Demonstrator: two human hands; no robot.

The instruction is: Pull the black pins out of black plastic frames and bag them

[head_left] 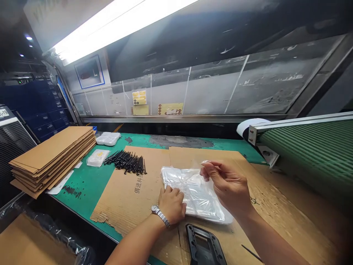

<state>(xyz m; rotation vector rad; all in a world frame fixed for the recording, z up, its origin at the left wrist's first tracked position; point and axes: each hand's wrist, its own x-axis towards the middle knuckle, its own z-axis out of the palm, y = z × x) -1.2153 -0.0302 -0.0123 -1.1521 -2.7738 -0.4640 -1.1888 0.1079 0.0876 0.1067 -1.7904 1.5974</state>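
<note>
- The left hand (pixel 171 204) is pressing down on a flattened clear plastic bag (pixel 194 195), its fingers (pixel 168 190) curled and held close together against the film, not pinching anything.
- The right hand (pixel 227 186) is raised just above the bag, with the thumb and forefinger (pixel 205 170) pinching a thin lifted edge of clear film; the other fingers are curling loosely beside them.
- The bag is lying on a sheet of corrugated cardboard (pixel 132 195), between the two hands and partly under the left one.
- A black plastic frame (pixel 205 246) is lying on the cardboard, just below the bag.
- A wristwatch (pixel 160 215) is sitting on the left wrist.
- A pile of black cable ties (pixel 125 162) is lying beyond the cardboard's near corner, on a green work mat (pixel 82 191).
- Two small clear packets (pixel 98 157) are resting near those ties, and a stack of flat cardboard sheets (pixel 52 158) is sitting further left.
- A green conveyor belt (pixel 306 154) is running along the right side.
</note>
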